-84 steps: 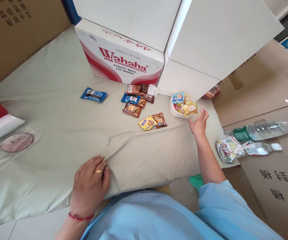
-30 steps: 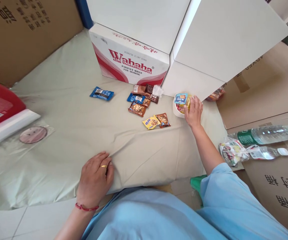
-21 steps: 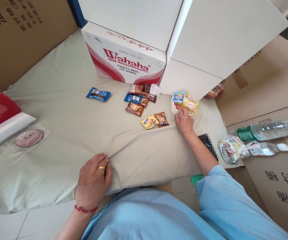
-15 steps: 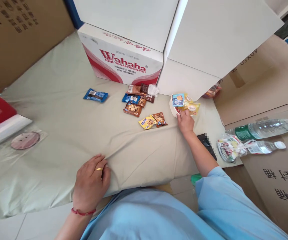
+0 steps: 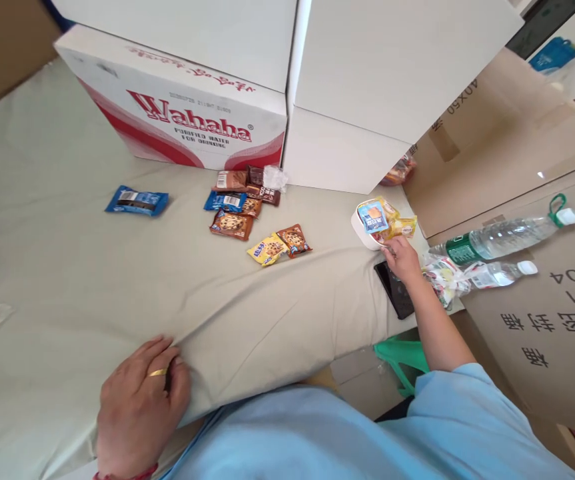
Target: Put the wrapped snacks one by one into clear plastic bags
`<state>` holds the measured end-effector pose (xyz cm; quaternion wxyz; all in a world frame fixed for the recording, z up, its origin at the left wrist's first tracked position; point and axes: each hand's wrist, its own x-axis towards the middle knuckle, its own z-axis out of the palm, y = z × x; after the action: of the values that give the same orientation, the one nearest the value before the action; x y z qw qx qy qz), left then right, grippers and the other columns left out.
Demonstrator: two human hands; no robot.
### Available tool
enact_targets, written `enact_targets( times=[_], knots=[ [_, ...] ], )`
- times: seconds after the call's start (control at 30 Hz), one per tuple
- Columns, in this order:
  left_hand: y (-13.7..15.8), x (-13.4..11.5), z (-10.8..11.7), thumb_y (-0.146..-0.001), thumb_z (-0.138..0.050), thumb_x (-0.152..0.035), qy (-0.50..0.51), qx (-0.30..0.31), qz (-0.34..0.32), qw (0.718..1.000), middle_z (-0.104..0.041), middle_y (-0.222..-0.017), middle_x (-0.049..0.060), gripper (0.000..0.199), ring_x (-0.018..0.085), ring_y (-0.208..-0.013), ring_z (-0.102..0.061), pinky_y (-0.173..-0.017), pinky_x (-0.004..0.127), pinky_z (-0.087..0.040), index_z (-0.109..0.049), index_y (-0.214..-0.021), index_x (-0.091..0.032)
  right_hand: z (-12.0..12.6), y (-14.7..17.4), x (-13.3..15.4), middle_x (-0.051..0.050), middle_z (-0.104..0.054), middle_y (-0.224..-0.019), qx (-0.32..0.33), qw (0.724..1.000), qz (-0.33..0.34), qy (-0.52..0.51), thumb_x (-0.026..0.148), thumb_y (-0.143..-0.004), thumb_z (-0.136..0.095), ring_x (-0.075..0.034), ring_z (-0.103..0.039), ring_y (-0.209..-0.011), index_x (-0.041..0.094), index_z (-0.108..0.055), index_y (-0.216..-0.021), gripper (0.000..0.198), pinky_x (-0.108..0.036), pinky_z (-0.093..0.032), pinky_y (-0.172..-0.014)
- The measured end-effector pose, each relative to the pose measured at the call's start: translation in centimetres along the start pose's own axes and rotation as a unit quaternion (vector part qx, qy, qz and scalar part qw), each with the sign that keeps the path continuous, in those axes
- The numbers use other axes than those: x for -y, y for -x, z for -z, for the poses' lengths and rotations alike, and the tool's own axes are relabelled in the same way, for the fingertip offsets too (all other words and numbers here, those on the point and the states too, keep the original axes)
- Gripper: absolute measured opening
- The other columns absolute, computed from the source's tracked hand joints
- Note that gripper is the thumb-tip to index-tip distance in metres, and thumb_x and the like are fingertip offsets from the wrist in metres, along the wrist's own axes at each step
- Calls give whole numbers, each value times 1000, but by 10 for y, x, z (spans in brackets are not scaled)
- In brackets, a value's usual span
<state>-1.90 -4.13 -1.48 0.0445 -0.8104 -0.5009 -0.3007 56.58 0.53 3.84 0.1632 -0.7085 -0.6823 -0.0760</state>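
Observation:
My right hand (image 5: 403, 260) pinches the near rim of a small white bowl (image 5: 362, 230) at the right of the cloth-covered table. A blue snack packet (image 5: 372, 217) lies on top in the bowl, with yellow packets (image 5: 401, 227) beside it. My left hand (image 5: 142, 400) lies on the cloth near the front edge, palm down and holding nothing, its thumb partly hidden. Between the hands and the boxes are a yellow cookie packet (image 5: 268, 249) and a brown cookie packet (image 5: 294, 240), touching. Behind them sits a pile of brown and blue packets (image 5: 231, 225). One blue packet (image 5: 137, 201) lies apart at left.
A Wahaba-style white and red water carton, printed "Wahaha" (image 5: 187, 127), and plain white boxes (image 5: 337, 147) stand at the back. A black phone-like slab (image 5: 394, 293) lies below the bowl. Bottles (image 5: 507, 240) and cardboard (image 5: 532, 320) are at right. A green bag or stool (image 5: 402, 357) shows below.
The view has turned to the right. My right hand has shifted the bowl to the right and slightly nearer, away from the white box. My left hand stays on the cloth.

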Motion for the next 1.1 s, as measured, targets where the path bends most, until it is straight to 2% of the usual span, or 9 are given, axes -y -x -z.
enact_targets(
  times=[0.13, 0.23, 0.33, 0.4, 0.57, 0.7, 0.83, 1.0, 1.1],
  knots=[
    [-3, 2, -1, -88, -64, -15, -5, -2, -18, 1000, -75, -106, 18, 10, 36, -102, -75, -91, 52, -62, -66, -98, -15, 8, 11, -10, -10, -67, -94, -146, 985, -92, 2, 47, -104, -46, -24, -63, -86, 21, -66, -94, 34, -39, -52, -82],
    [-5, 3, -3, -89, -63, -19, -22, -22, -27, 999, -76, -102, 16, 7, 34, -97, -77, -87, 50, -64, -65, -94, -16, -2, 2, -21, -12, -67, -92, -265, 935, -235, -5, 55, -104, -40, -27, -64, -88, 20, -63, -98, 43, -42, -52, -84],
    [-7, 3, -3, -90, -61, -22, -34, -24, -30, 999, -77, -100, 15, 7, 35, -95, -78, -84, 50, -65, -65, -91, -16, -16, -24, -30, -15, -71, -102, -253, 909, -321, -79, 64, -103, -35, -30, -67, -98, 18, -62, -114, 55, -46, -54, -87],
    [-6, 3, -4, -89, -61, -22, -37, -22, -25, 999, -77, -100, 16, 8, 36, -95, -78, -83, 50, -65, -65, -90, -16, -24, -42, -28, -17, -71, -115, -214, 926, -297, -91, 66, -103, -34, -32, -66, -111, 18, -62, -123, 59, -50, -52, -97],
    [0, 6, -7, -86, -62, -24, -28, -15, 3, 999, -77, -99, 14, 8, 37, -96, -78, -85, 52, -65, -65, -90, -18, -46, -59, 6, -24, -57, -146, -123, 984, -126, -34, 57, -106, -34, -33, -51, -140, 15, -50, -146, 60, -56, -41, -117],
    [2, 7, -7, -84, -63, -23, -12, 1, 14, 1000, -76, -99, 13, 8, 34, -100, -77, -92, 52, -64, -65, -91, -19, -56, -52, 21, -25, -43, -160, -101, 987, -124, 9, 50, -107, -30, -33, -39, -151, 14, -37, -157, 62, -57, -38, -120],
    [2, 4, -3, -85, -62, -17, -18, 33, 22, 999, -76, -104, 17, 8, 35, -104, -75, -96, 52, -62, -65, -93, -16, -47, -52, 22, -23, -44, -160, -96, 987, -128, 8, 53, -108, -29, -34, -39, -151, 17, -37, -158, 62, -59, -38, -119],
    [3, 4, 0, -83, -64, -13, -5, 47, 27, 999, -75, -106, 15, 13, 36, -108, -74, -97, 55, -61, -64, -95, -18, -25, -36, 48, -25, -48, -153, -178, 975, -122, 42, 52, -107, -34, -36, -44, -146, 18, -46, -153, 58, -59, -40, -116],
    [3, 5, -1, -82, -65, -12, 7, 46, 25, 999, -75, -104, 16, 14, 38, -107, -74, -98, 58, -61, -64, -94, -19, -26, -22, 67, -21, -64, -130, -121, 988, -92, 36, 46, -107, -40, -35, -58, -128, 22, -61, -140, 46, -53, -47, -108]
  ],
)
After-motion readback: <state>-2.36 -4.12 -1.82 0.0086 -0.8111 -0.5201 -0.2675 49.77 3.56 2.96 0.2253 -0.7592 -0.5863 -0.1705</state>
